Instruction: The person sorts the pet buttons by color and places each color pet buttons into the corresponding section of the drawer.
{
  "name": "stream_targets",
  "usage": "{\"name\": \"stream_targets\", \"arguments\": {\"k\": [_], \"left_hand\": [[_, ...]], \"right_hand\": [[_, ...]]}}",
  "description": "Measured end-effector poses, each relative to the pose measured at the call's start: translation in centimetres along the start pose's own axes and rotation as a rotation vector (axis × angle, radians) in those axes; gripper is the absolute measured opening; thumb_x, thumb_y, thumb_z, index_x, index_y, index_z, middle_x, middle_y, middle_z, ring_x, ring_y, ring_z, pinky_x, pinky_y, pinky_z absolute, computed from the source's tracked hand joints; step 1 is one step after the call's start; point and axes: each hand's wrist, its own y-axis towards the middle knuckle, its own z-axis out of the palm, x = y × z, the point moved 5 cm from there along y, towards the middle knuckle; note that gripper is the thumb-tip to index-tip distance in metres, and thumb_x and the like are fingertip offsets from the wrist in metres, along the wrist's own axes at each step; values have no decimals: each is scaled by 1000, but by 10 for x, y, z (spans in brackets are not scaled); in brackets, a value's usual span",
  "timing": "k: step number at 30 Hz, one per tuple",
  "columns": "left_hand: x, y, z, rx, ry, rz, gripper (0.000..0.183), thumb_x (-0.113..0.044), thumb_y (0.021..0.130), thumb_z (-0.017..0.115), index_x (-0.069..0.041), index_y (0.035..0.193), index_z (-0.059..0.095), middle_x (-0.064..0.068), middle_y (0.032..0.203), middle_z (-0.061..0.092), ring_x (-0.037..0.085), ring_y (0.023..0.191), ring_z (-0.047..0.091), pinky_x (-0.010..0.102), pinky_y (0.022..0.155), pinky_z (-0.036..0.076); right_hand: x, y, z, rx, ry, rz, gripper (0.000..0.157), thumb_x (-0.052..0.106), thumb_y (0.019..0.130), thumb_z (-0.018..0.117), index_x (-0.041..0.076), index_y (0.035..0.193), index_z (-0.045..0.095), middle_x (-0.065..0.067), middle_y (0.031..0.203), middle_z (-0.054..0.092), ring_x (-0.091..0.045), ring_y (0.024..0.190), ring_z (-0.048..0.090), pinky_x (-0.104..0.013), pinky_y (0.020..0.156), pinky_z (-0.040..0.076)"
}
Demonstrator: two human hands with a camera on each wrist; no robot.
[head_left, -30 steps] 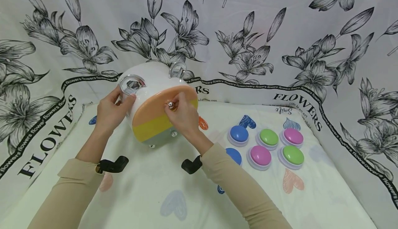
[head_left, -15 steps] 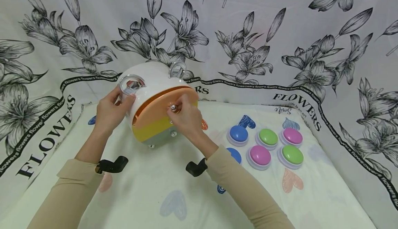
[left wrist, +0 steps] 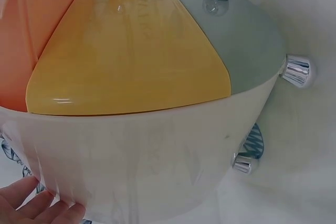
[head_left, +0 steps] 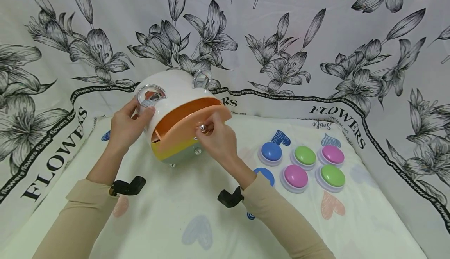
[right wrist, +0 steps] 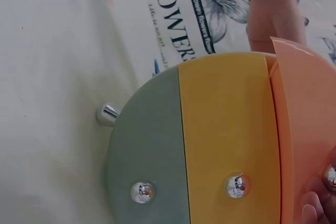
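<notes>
Left of frame centre, left grip (head_left: 128,124) clasps white cabinet (head_left: 172,87), likely bracing it while right grip (head_left: 220,142) pinches silver knob (head_left: 202,127) of part-drawn orange drawer (head_left: 181,128).

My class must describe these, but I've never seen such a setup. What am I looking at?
No machine: a person is working barehanded. The wide view comes from a head camera; the others come from cameras worn on the left and right wrists. On the patterned cloth stands a white cabinet with three coloured drawers. The left hand touches its side; the right hand pinches the silver knob of the orange drawer, which is partly open. Six blue, green and pink domes lie to the right.
</notes>
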Motion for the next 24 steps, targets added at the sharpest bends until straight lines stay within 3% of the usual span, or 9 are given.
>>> {"name": "stream_targets", "arguments": {"k": [8, 24], "left_hand": [[-4, -1, -2, -8, 16, 30, 69, -54, 86, 51, -19, 143, 35, 4, 147, 34, 26, 136, 29, 46, 103, 36], [-4, -1, -2, -14, 22, 50, 68, -53, 87, 51, -20, 144, 34, 6, 147, 33, 28, 136, 29, 46, 101, 38]], "right_hand": [[-2, -8, -8, -27, 27, -29, 20, 25, 79, 66, 14, 86, 51, 6, 68, 65, -3, 58, 58, -17, 49, 42], [-6, -27, -25, 11, 116, -17, 23, 18, 77, 69, 11, 85, 49, 2, 69, 64, -6, 59, 57, -15, 53, 48]]}}
